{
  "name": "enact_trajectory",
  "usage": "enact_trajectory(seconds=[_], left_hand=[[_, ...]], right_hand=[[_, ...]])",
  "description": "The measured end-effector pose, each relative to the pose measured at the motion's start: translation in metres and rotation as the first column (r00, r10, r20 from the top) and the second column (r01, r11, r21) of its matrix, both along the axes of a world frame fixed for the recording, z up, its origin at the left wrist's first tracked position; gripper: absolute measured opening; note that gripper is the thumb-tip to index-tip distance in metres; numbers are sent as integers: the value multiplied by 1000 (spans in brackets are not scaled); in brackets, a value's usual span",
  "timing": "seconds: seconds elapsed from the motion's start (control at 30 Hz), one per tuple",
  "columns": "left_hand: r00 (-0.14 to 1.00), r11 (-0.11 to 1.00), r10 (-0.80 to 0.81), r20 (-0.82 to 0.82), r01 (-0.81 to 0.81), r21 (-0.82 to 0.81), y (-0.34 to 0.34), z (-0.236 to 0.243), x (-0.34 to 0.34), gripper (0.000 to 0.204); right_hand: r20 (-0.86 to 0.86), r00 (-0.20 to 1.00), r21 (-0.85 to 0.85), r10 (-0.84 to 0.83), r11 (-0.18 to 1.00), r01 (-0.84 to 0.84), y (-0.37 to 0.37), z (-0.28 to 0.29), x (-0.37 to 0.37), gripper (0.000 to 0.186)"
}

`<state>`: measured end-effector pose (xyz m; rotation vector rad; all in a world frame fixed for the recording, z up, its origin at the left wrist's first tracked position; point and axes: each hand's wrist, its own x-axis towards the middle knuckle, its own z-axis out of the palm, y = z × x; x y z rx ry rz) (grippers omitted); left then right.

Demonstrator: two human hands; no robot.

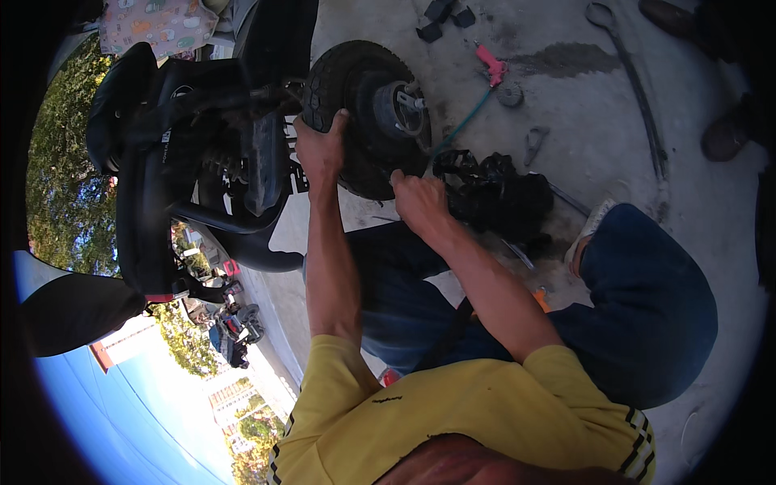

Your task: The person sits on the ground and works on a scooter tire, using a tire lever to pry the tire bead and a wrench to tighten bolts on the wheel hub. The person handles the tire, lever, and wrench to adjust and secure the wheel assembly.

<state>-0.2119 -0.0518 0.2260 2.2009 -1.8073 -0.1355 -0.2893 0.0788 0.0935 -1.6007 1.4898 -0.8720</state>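
A black scooter wheel [356, 73] with a treaded tyre and a grey metal hub [396, 109] is in front of me, next to the scooter's dark body [202, 162]. My left hand [322, 153] grips the near left edge of the tyre, its thumb pointing up along the sidewall. At the tyre's lower right edge, my right hand [420, 200] is closed like a fist. Whatever its fingers pinch there is too dark to make out. Just right of that hand lies a crumpled black heap [505, 194], perhaps plastic or rubber.
A pink air gun [490, 65] on a teal hose [462, 125] lies beyond the heap, near pliers-like tool [535, 145]. A long bar with a ring end [630, 73] stretches along the right. Another person's shoes [726, 139] stand at far right. Black blocks [440, 16] lie at the top.
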Motion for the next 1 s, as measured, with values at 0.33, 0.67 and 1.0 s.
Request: enact_trajectory(seconds=[0.33, 0.67, 1.0], left_hand=[[1000, 999, -1, 6, 1, 34, -6, 5, 3, 100], [987, 977, -81, -138, 51, -205, 54, -41, 25, 99], [1000, 996, -7, -22, 5, -84, 32, -16, 7, 95]], right_hand=[[40, 999, 62, -36, 998, 33, 27, -32, -12, 15], [49, 999, 57, 25, 998, -28, -27, -16, 17, 18], [72, 996, 14, -55, 998, 55, 8, -38, 10, 9]])
